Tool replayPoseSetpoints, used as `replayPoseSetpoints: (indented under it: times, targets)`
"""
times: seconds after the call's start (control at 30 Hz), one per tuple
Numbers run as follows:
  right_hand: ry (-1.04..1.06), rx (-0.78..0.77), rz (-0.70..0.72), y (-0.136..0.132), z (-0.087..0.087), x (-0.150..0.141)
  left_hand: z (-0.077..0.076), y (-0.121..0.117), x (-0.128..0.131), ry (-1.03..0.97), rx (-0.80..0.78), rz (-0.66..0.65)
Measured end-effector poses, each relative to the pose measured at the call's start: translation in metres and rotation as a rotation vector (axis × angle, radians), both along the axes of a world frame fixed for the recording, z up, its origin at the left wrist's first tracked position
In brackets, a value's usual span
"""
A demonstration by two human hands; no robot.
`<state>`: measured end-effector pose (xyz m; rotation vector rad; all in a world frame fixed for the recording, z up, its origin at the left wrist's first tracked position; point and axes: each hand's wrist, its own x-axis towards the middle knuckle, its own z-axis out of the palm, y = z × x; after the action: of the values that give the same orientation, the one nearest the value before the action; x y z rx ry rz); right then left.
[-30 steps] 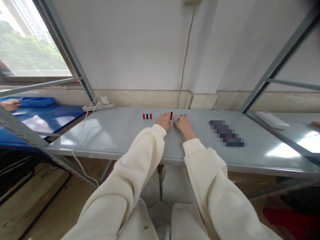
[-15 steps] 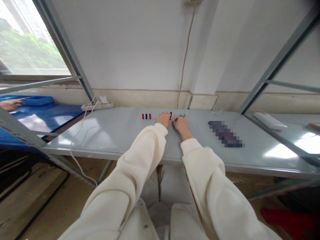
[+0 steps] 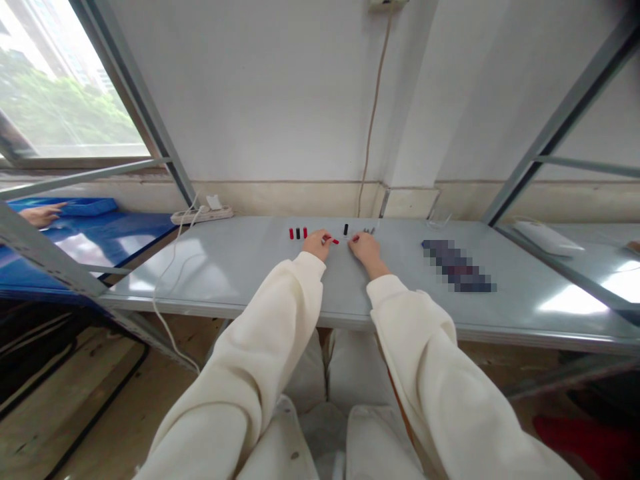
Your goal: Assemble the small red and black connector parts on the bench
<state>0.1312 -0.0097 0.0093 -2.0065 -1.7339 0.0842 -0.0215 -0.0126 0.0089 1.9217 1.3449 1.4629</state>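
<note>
Between the fingertips of my left hand (image 3: 317,245) is a small red cylinder (image 3: 335,241), tilted and pointing right. My right hand (image 3: 365,247) is closed in a pinch a short way to its right; what it holds, if anything, is too small to make out. A black cylinder (image 3: 346,229) stands on the table behind the gap between my hands. Just left of my left hand, a red cylinder (image 3: 291,233), a black cylinder (image 3: 299,233) and another red cylinder (image 3: 305,232) stand in a row. Several small grey pieces (image 3: 369,231) lie behind my right hand.
The grey table (image 3: 250,267) runs along the wall. On it, a blurred-out dark object (image 3: 457,267) lies to the right, and a white power strip (image 3: 203,215) with a hanging cable sits at back left. Another person's hand (image 3: 43,215) is at a blue tray (image 3: 90,207).
My left hand has drawn left and slightly nearer with the red cylinder, apart from my right hand. The black cylinder between them now shows whole.
</note>
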Motion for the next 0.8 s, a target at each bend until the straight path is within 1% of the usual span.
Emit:
replayPoseSetpoints:
  times: [0.2, 0.37, 0.47, 0.63, 0.8]
  targets:
    - [-0.038, 0.013, 0.134, 0.0023, -0.0035, 0.0005, 0.0013, -0.0009, 0.0010, -0.170, 0.056, -0.031]
    - [-0.068, 0.002, 0.153, 0.0006, -0.0027, -0.0007, 0.0014, -0.0010, 0.0019, -0.220, 0.062, -0.017]
    - [-0.109, -0.005, 0.162, -0.0021, -0.0008, -0.0022, 0.0025, -0.0017, 0.0024, -0.154, 0.086, 0.015]
    - [-0.201, -0.018, 0.212, -0.0053, 0.0018, -0.0039, 0.0029, -0.0010, 0.0024, 0.084, 0.146, 0.075]
    - [-0.250, -0.028, 0.220, -0.0060, 0.0027, -0.0051, -0.0022, 0.0037, 0.0022, 0.151, 0.156, 0.097]
